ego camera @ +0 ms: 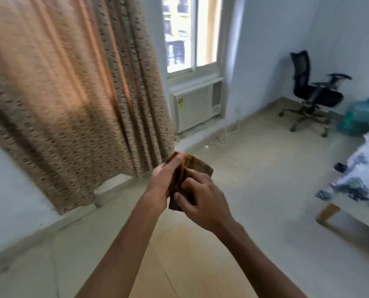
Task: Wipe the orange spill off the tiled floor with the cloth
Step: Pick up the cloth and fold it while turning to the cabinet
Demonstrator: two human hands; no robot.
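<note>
A folded brown cloth (197, 167) is held up in front of me, well above the floor, between both hands. My left hand (163, 179) grips its left edge, thumb up along the fold. My right hand (200, 200) curls its fingers round the lower right part. A faint orange stain (180, 250) tints the pale tiled floor (254, 168) below my forearms, partly hidden by them. The frame is blurred by motion.
A patterned beige curtain (76, 108) hangs on the left, reaching the floor. An air-conditioner unit (197, 105) sits under the window. A black office chair (314, 93) and a water jug (361, 117) stand far right. A bed (364, 186) with printed sheets lines the right edge.
</note>
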